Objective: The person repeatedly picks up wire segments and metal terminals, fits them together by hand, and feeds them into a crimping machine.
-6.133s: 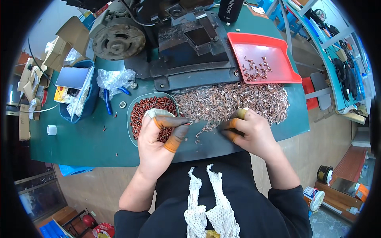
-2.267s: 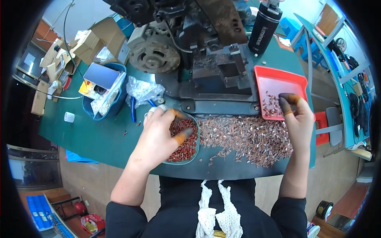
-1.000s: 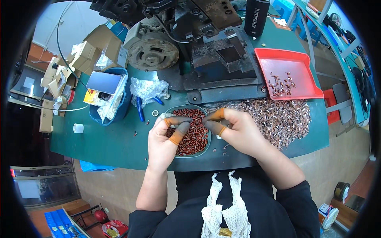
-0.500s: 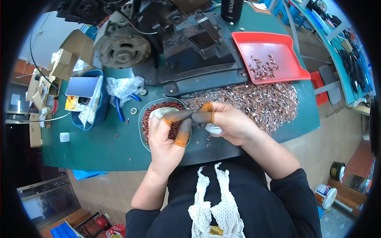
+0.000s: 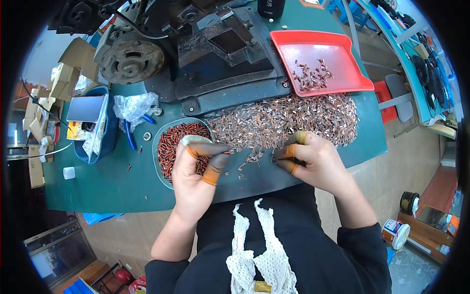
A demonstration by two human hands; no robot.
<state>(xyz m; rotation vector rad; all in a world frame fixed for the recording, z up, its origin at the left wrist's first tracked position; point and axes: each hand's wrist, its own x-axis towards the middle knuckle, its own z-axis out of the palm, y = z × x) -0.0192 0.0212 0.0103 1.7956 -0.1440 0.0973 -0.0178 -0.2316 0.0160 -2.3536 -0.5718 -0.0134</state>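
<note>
My left hand [image 5: 192,164], with grey and orange finger cots, is closed in a pinch on a small red piece [image 5: 228,152] whose end shows at the fingertips. Below that hand stands a pale, clear-sided bowl [image 5: 155,156] full of small dark red pieces [image 5: 176,142]. My right hand [image 5: 316,159], in similar finger cots, pinches a tiny thin metal piece [image 5: 273,156] at the edge of a heap; its shape is hard to make out. The heap of small copper and silver metal pieces [image 5: 308,120] spreads across the table. The hands are apart.
A heavy dark machine [image 5: 220,59] stands behind the heap. At right back, a red tray [image 5: 338,51] holds some copper pieces. Blue-handled pliers [image 5: 129,134], a plastic bag [image 5: 134,108] and a blue bin [image 5: 110,130] are on the left. The green table [image 5: 132,183] ends near my body.
My hands, earlier together at the fingertips over the bowl's right edge, have separated. The right hand has moved right to the heap's near edge. The view has shifted slightly.
</note>
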